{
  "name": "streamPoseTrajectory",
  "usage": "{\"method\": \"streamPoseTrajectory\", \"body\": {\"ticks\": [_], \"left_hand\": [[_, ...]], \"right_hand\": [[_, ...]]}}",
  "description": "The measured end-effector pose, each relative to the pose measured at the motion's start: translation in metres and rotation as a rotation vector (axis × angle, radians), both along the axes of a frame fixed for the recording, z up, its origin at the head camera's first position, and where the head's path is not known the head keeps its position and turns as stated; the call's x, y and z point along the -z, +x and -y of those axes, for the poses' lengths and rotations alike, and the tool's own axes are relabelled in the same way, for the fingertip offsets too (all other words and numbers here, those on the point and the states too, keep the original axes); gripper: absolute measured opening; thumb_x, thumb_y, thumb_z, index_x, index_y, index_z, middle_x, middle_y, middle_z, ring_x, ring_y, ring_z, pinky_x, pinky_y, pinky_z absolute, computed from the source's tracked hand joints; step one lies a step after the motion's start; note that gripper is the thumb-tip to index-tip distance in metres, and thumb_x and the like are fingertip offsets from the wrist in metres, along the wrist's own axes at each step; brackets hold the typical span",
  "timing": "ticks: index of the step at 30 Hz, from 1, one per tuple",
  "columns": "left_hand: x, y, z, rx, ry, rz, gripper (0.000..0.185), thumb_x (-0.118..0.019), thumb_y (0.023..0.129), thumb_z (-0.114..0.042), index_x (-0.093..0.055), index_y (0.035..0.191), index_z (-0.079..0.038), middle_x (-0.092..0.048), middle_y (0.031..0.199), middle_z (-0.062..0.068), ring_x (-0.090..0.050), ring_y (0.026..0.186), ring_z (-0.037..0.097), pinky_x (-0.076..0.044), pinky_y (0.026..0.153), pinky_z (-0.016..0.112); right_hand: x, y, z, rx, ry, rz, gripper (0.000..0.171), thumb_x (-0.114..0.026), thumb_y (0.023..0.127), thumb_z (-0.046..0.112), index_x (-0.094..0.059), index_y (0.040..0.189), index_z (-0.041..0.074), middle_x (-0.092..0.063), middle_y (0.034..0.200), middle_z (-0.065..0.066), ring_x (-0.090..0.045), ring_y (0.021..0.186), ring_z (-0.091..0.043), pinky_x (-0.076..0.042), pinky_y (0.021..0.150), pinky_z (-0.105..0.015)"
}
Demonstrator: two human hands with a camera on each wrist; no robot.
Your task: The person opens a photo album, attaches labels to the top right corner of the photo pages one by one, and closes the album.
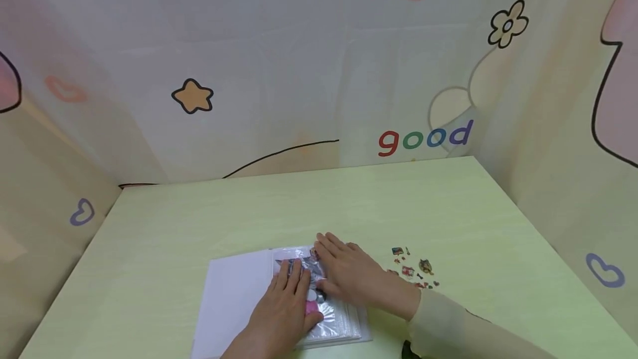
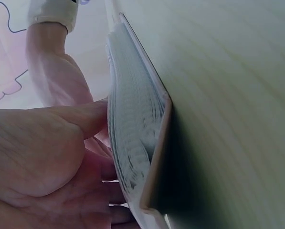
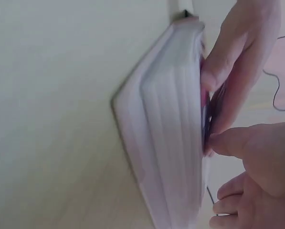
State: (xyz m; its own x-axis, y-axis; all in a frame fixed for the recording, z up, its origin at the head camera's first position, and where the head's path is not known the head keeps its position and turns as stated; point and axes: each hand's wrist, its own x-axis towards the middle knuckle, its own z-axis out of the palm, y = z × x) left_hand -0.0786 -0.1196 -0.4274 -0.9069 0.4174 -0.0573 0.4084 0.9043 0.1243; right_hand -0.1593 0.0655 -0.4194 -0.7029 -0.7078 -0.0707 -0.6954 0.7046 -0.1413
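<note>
Pressing hands (image 1: pixel 319 287) on album (image 1: pixel 329 314), "good" (image 1: pixel 425 138) behind

The head view looks down from above on the table (image 1: pixel 448 209), while both wrist views sit close at tabletop level, sharing the album's (image 2: pixel 132 133) edge.

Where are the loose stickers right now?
In the head view, the loose stickers lie scattered on the green table, just to the right of the right hand, which lies flat on the open album.
</note>
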Motion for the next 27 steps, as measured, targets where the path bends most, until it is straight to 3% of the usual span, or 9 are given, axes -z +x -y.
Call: {"method": "streamPoseTrajectory", "body": {"ticks": [5, 10, 16, 27], "left_hand": [[0.001, 0.001, 0.001, 0.016, -0.008, -0.055, 0.079, -0.059, 0.101, -0.052, -0.045, 0.149, 0.009, -0.038, 0.159, 0.028, -0.032, 0.148, 0.047, -0.034, 0.116, 0.055], [0.004, 0.001, 0.001, 0.015, 0.011, -0.060, 0.080, -0.060, 0.100, -0.051, -0.046, 0.149, 0.010, -0.038, 0.158, 0.029, -0.032, 0.148, 0.047, -0.035, 0.116, 0.055], [0.004, 0.001, 0.000, 0.012, 0.016, -0.055, 0.079, -0.060, 0.100, -0.051, -0.046, 0.148, 0.010, -0.038, 0.158, 0.029, -0.032, 0.148, 0.047, -0.035, 0.116, 0.055], [0.002, 0.000, -0.001, 0.002, 0.027, -0.015, 0.079, -0.060, 0.100, -0.051, -0.045, 0.150, 0.009, -0.036, 0.159, 0.028, -0.029, 0.149, 0.047, -0.033, 0.117, 0.057]], "right_hand": [[0.000, 0.013, 0.002, -0.026, 0.034, 0.015, 0.068, -0.052, 0.107, 0.043, -0.037, 0.159, 0.003, -0.029, 0.167, -0.013, -0.026, 0.154, -0.029, -0.037, 0.116, -0.052], [0.003, 0.020, 0.004, -0.013, 0.102, 0.000, 0.065, -0.045, 0.108, 0.044, -0.036, 0.161, 0.008, -0.027, 0.169, -0.007, -0.025, 0.155, -0.025, -0.035, 0.117, -0.052], [0.003, 0.020, 0.005, -0.010, 0.130, -0.046, 0.063, -0.044, 0.109, 0.044, -0.038, 0.160, 0.007, -0.031, 0.167, -0.007, -0.028, 0.154, -0.024, -0.035, 0.116, -0.053], [0.002, 0.010, 0.004, 0.024, 0.122, -0.036, 0.072, -0.047, 0.106, 0.055, -0.038, 0.160, 0.008, -0.032, 0.167, -0.010, -0.029, 0.153, -0.027, -0.036, 0.115, -0.056]]}}
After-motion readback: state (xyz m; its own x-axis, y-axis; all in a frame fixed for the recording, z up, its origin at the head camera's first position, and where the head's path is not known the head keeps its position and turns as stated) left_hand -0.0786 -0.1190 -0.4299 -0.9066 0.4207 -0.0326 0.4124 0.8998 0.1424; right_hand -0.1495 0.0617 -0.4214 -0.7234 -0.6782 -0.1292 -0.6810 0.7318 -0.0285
